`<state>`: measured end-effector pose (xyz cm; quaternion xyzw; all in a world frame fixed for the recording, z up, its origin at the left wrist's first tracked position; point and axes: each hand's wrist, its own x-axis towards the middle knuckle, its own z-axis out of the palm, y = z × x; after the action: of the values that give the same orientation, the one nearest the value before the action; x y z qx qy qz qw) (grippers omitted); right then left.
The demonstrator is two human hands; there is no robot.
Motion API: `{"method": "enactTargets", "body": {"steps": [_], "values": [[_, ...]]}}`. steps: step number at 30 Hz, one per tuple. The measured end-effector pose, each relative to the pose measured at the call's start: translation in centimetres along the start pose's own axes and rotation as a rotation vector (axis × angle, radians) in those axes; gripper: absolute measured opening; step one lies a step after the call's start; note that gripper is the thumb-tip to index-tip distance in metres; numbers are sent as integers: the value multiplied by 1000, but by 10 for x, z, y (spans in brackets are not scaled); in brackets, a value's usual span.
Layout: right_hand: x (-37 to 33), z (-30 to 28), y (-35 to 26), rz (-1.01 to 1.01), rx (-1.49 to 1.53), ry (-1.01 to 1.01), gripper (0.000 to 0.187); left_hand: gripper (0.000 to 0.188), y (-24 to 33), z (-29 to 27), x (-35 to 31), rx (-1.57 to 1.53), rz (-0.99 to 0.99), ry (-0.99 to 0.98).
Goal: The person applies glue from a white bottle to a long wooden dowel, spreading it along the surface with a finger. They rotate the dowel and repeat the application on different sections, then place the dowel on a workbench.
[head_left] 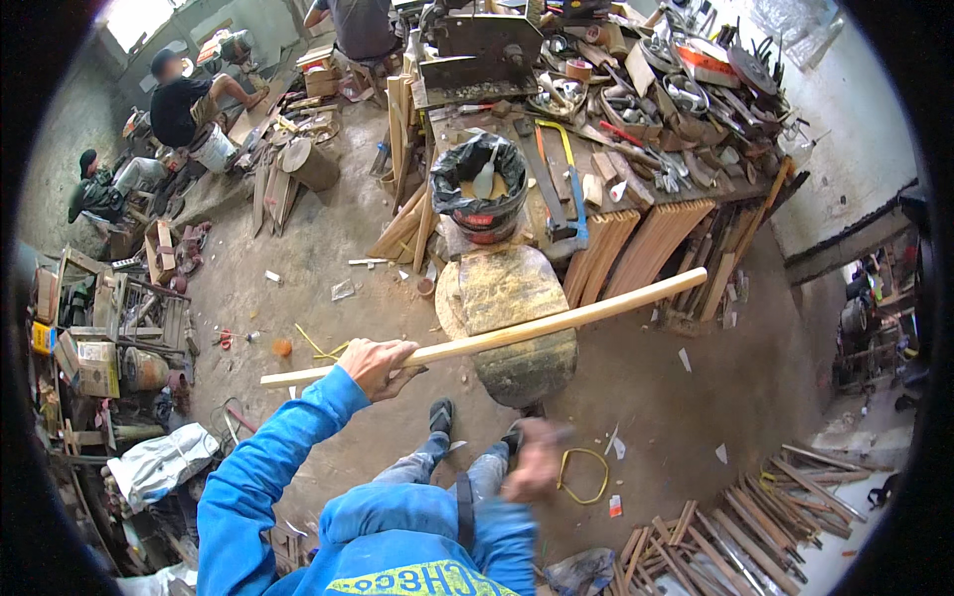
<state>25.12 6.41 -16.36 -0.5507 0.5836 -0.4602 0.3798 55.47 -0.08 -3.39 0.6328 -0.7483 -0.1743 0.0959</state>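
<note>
Gripping a long pale wooden stick (487, 338), the left hand (376, 365) is closed around it near its left end, with the blue sleeve (268, 457) reaching up from the lower edge. The stick is held roughly level, rising slightly to the right, and is seen crossing in front of a large rounded wooden block (507, 318) that stands on the dirt floor (318, 278). The right hand (535, 459) is seen blurred, low beside the knees and apart from the stick; whether it is open or closed cannot be told. A yellow loop (583, 475) lies on the floor just beside it.

Behind the block, a black bucket (480, 194) lined with a dark bag is placed at the near edge of a cluttered bench (636, 149), and a spoon-like tool is seen inside it. Slats of reddish wood (646, 248) are leaned against the bench front. More sticks (735, 526) are piled on the floor at lower right. 2 other people (184, 99) are seated on the floor at upper left.
</note>
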Motion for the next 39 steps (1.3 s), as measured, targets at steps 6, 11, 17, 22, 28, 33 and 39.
{"method": "enactTargets", "body": {"steps": [6, 11, 17, 22, 28, 33, 39], "values": [[111, 12, 130, 272, 424, -131, 42, 35, -1, 1, 4, -28, 21, 16], [-30, 80, 53, 536, 704, -658, 29, 35, 0, 8, 0, 5, 3, 37], [130, -22, -21, -141, 676, 539, 46, 35, -6, 7, 5, -32, 33, 54], [167, 6, 130, 53, -18, 223, 25, 34, -9, 8, 4, -25, 30, 74], [125, 6, 175, 171, -74, 143, 26, 39, -7, 3, 4, -46, 42, 23], [173, -47, 69, 221, 185, 689, 24, 28, -38, -30, -46, -186, -142, -84], [272, -16, -142, -263, 151, 152, 17, 22, -145, -64, -182, -872, -680, -141]]}}
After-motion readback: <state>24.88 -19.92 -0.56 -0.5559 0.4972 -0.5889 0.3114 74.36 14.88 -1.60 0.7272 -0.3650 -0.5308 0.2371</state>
